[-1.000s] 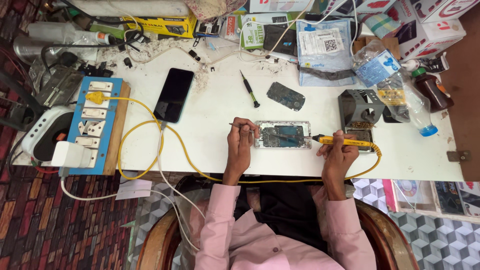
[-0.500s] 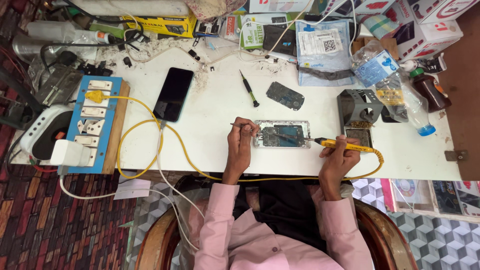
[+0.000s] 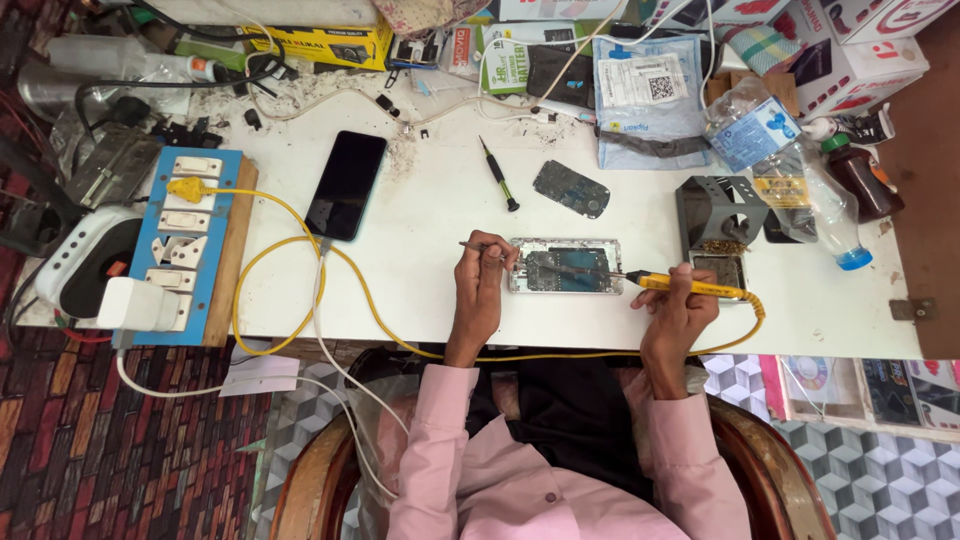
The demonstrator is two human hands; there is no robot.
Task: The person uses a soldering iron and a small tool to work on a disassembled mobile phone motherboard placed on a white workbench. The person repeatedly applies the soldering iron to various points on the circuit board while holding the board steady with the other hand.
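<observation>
- Phone [image 3: 565, 266], opened and lying flat on the white table [image 3: 430, 210], sits between the two hands, its bare innards facing up.
- The left hand [image 3: 480, 285] rests at the phone's left edge, fingers pinched on thin metal tweezers [image 3: 478, 245] whose tips reach over the open body.
- The right hand [image 3: 678, 312] is closed around a yellow soldering iron [image 3: 690, 288], gripped like a pen; its dark tip [image 3: 603, 272] lies over the phone's right part. Whether it touches the board is too fine to tell.
- The iron's yellow cable [image 3: 300, 250] loops away past the left hand to a blue switchboard [image 3: 185, 240] well off to that side.
- Beyond the left hand lie a black phone [image 3: 346, 184] and a small screwdriver [image 3: 498, 174]; beyond the right hand stands a metal iron stand [image 3: 720, 215], just beside a plastic bottle [image 3: 815, 200].
- By my judgement the opened phone is light, stiff and fragile: best steadied by its metal frame at the edges, never by the exposed parts. The iron is safe only on its yellow handle.
</observation>
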